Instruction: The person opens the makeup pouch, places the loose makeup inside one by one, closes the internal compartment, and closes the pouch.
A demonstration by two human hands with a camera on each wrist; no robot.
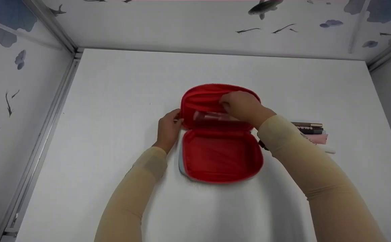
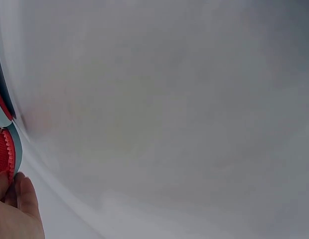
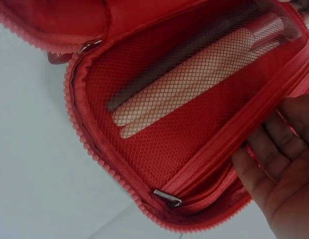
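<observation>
A zip case [image 1: 223,158] with a red lining and pale blue outside lies unfolded on the table. My left hand [image 1: 169,129] pinches the left edge of its raised half. In the left wrist view, the fingers [image 2: 28,196] grip the red zip edge. My right hand [image 1: 244,106] is at the raised half's mesh pocket [image 3: 144,159], its thumb and fingers pinching the pocket's zipped edge. Behind the mesh lie slim sticks, a dark one [image 3: 164,67] and pale ones [image 3: 189,74] with clear ends. A metal zip pull [image 3: 167,197] sits at the pocket's corner.
Right of the case, partly behind my right sleeve [image 1: 303,161], lie several slim pen-like items [image 1: 311,130], a pink flat piece [image 1: 318,138] and a white stick [image 1: 328,150]. White panels with fish prints stand around the white table [image 1: 114,94].
</observation>
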